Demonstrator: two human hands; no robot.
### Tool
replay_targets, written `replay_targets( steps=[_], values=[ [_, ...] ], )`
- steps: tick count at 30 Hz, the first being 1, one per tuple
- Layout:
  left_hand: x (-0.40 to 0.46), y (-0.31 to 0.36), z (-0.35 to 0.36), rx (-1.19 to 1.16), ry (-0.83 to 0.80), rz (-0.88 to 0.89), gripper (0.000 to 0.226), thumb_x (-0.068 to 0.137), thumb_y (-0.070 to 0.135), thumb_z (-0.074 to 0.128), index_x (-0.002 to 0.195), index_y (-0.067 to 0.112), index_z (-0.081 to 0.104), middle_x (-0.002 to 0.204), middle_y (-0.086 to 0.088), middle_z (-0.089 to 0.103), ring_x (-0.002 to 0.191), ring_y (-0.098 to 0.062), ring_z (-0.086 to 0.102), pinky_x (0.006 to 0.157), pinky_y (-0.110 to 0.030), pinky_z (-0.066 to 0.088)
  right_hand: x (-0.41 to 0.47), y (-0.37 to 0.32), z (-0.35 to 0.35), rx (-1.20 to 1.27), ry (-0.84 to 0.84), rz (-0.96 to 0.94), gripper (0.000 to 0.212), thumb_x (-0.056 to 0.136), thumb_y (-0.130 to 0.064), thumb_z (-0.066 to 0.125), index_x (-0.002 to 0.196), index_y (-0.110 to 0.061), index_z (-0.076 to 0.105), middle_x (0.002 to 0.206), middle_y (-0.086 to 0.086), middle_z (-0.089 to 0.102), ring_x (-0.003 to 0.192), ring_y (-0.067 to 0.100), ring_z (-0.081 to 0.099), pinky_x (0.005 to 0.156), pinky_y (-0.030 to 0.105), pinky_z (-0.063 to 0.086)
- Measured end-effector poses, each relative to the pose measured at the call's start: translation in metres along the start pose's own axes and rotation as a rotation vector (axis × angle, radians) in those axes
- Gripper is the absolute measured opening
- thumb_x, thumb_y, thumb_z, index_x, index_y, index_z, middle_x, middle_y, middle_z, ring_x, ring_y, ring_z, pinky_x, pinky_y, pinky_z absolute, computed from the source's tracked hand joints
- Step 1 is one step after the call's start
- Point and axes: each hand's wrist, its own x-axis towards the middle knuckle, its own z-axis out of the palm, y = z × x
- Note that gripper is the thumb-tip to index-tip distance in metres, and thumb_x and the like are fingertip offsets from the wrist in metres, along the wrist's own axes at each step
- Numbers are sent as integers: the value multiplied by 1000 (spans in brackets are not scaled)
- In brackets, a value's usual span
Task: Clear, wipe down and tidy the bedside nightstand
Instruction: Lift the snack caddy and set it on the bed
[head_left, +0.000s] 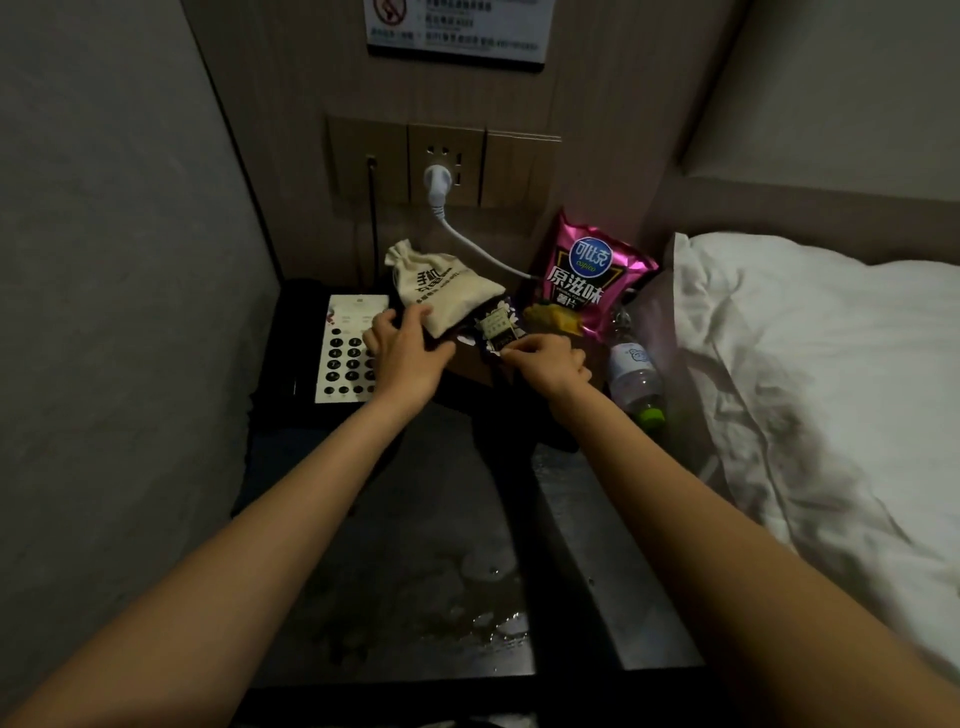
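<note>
On the dark nightstand (470, 364) lies a beige cloth drawstring pouch (447, 291) with black print. My left hand (402, 345) grips its lower edge. Just right of it is a small purple and white wrapper (496, 327), which my right hand (548, 358) pinches at its near edge. A pink crisp bag (592, 275) leans against the wall behind. A small plastic bottle (636, 376) with a green cap lies on its side at the right, next to the bed.
A black desk phone (332, 353) with a white keypad fills the nightstand's left side. A white plug and cable (441, 187) hang from the wall socket above. White bedding (810, 364) lies to the right. A grey wall closes the left. Below is a dark wet-looking floor.
</note>
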Motion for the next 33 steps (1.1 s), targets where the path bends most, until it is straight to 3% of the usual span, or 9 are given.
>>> replay_targets(
  steps=[6, 9, 15, 19, 23, 25, 29, 31, 33],
  values=[
    [37, 5, -4, -76, -100, -56, 33, 88, 26, 59, 121, 31, 58, 132, -3, 53, 126, -31, 38, 107, -42, 32, 2, 9, -2, 117, 24, 4, 21, 93, -36, 62, 104, -23, 73, 126, 10, 61, 129, 32, 39, 107, 42, 28],
    [46, 11, 1, -245, -159, -44, 33, 89, 18, 60, 121, 23, 58, 135, -2, 52, 126, -25, 43, 107, -39, 37, 4, 14, -3, 112, -1, -8, 18, 93, -34, 62, 103, -23, 73, 120, 7, 66, 124, 29, 49, 106, 42, 33],
    [39, -5, 12, -209, -130, -45, 40, 86, 15, 67, 125, 15, 57, 140, -11, 46, 128, -25, 46, 105, -37, 41, 0, 21, -3, 271, 32, -71, 9, 92, -19, 65, 96, -16, 72, 116, 4, 70, 115, 25, 61, 107, 47, 42],
    [30, -5, 8, -176, -149, -32, 46, 88, 19, 65, 133, 14, 53, 142, -13, 43, 131, -27, 42, 108, -40, 37, -15, 24, -19, 390, 143, -152, 13, 89, -8, 68, 98, -2, 75, 105, 13, 74, 100, 22, 67, 95, 36, 53],
    [3, 8, 3, -18, -69, 32, 54, 88, 22, 65, 139, 21, 46, 141, -14, 40, 132, -31, 36, 107, -38, 32, -36, 26, -45, 416, 239, -223, 10, 86, -11, 72, 77, -9, 74, 79, 4, 72, 75, 11, 65, 77, 28, 55],
    [-18, 23, -1, -41, -28, 129, 54, 87, 21, 66, 137, 20, 47, 141, -12, 39, 133, -30, 33, 108, -36, 29, -46, 27, -60, 388, 278, -262, 15, 85, -15, 74, 72, -6, 72, 76, 7, 72, 72, 14, 67, 73, 29, 55],
    [-62, 70, -7, -217, -283, 337, 62, 85, 14, 70, 141, 15, 44, 138, -10, 48, 131, -21, 42, 109, -35, 36, -79, 29, -94, 364, 227, -339, 18, 84, -14, 74, 69, -3, 71, 70, 11, 70, 67, 19, 65, 72, 39, 54],
    [-86, 94, -11, -355, -476, 323, 64, 84, 9, 71, 142, 17, 43, 125, -9, 57, 118, -19, 54, 99, -36, 48, -105, 30, -110, 374, 199, -385, 20, 84, -11, 73, 64, -11, 68, 62, 3, 66, 62, 11, 60, 65, 31, 50],
    [-111, 115, -14, -424, -587, 332, 51, 83, 4, 71, 130, 15, 55, 104, -4, 63, 100, -16, 62, 78, -33, 57, -135, 32, -129, 397, 206, -418, 24, 85, -10, 73, 63, -16, 66, 58, -6, 64, 58, 5, 59, 59, 20, 48]
  ],
)
